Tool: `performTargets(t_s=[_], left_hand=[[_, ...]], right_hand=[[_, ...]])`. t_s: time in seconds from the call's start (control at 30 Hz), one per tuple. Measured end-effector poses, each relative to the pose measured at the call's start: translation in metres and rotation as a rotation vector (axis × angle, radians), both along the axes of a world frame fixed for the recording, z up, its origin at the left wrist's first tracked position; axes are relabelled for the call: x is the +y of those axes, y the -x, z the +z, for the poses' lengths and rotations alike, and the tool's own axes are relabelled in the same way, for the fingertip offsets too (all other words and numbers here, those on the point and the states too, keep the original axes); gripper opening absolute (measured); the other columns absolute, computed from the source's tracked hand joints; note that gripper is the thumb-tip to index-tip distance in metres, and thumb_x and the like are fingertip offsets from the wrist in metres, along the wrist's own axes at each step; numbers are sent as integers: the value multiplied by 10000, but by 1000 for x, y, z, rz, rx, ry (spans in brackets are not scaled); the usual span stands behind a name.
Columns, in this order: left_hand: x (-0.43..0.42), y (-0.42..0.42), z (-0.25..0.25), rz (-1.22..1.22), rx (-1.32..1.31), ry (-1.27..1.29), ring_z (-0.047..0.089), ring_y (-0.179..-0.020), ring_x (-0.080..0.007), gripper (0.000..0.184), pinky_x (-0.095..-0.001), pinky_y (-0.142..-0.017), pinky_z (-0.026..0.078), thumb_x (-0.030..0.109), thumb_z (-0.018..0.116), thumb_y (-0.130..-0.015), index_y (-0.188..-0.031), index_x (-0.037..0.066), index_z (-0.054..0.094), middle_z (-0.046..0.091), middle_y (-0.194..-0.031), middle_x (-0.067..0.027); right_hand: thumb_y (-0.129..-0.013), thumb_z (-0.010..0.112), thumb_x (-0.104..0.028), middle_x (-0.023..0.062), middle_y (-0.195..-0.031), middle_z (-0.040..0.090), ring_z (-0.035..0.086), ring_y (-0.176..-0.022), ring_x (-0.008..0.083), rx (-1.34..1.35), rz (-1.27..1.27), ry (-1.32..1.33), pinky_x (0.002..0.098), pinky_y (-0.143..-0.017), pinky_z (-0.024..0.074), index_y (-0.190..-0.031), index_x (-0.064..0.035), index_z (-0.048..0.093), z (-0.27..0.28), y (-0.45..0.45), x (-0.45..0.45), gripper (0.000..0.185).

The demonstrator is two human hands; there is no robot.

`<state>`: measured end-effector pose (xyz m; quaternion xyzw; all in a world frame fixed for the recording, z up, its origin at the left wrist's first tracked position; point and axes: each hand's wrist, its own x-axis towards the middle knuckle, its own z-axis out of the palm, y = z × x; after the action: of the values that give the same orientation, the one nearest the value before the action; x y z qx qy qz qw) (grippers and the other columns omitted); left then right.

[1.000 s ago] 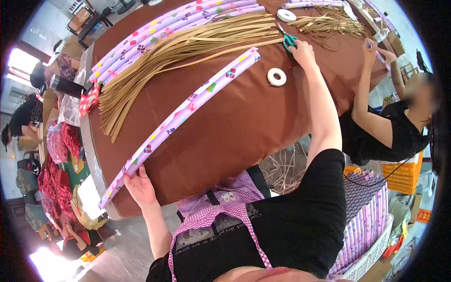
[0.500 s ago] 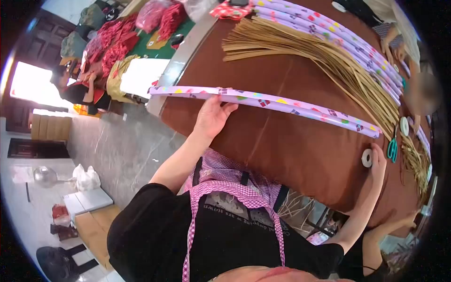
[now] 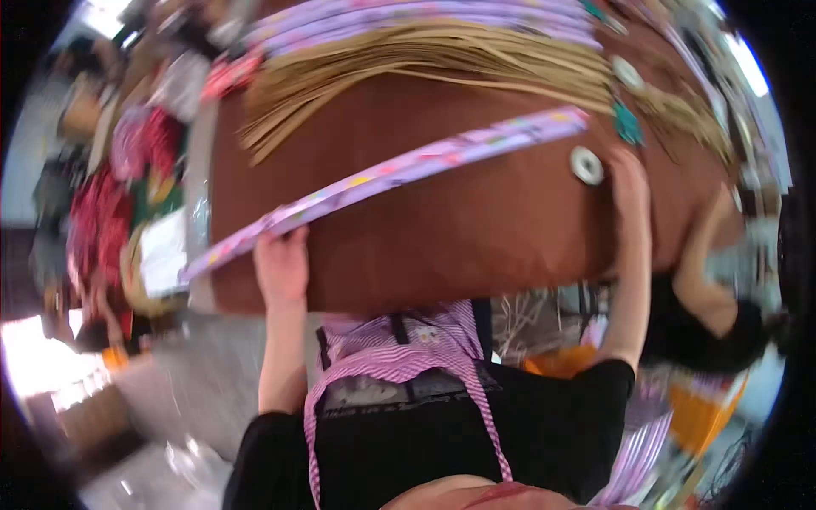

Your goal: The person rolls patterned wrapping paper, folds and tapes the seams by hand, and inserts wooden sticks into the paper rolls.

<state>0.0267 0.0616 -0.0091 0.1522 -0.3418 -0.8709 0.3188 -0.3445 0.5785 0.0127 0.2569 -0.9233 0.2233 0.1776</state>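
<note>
A long lilac tube (image 3: 399, 170) with a colourful print slants across the brown table, its left end sticking out past the table edge. My left hand (image 3: 283, 259) grips it near that end, fingers behind and thumb in front. On the right, my right hand (image 3: 629, 183) is over the tabletop, smeared by motion, so its fingers are unclear. Just left of it, apart from the hand, is a white tape roll (image 3: 586, 165). Teal-handled scissors (image 3: 627, 124) lie a little beyond the hand.
A bundle of flat tan strips (image 3: 425, 53) lies across the brown table (image 3: 442, 229), with several more lilac tubes (image 3: 433, 15) behind it. Another white roll (image 3: 627, 73) is at the back right. Another person's arm (image 3: 710, 255) reaches in at the right. Red bundles (image 3: 98, 217) are at the left.
The view has turned. The tube now slants, its left end nearer me, still in my left hand. The tape roll shows farther from my right hand.
</note>
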Motion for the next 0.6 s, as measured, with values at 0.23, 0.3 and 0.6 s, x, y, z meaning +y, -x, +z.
performTargets(t_s=[0.23,0.3,0.6], left_hand=[[-10,-6,-3,-74,118,-94,497,-1283,-283,322,-431,-1053,467,188,506,-999,-1257,-2,538,531,-1370,-143],[-5,-5,1,-43,133,-78,529,-1228,-331,315,-439,-1004,505,209,539,-997,-1232,-1,555,568,-1316,-141],[-10,-5,-3,-57,116,-94,518,-1272,-294,349,-433,-1016,520,179,552,-984,-1277,-9,530,545,-1358,-156]], right_hand=[[-897,558,-61,116,-1281,608,538,-1207,330,8,37,-61,414,-1023,432,-1204,-72,632,-13,15,37,316],[-892,563,-70,116,-1309,589,528,-1216,341,15,-65,-134,427,-1027,429,-1233,-74,613,-14,26,55,344],[-904,580,-133,129,-1317,583,519,-1248,320,-50,133,13,431,-1044,426,-1249,-67,601,-9,5,12,352]])
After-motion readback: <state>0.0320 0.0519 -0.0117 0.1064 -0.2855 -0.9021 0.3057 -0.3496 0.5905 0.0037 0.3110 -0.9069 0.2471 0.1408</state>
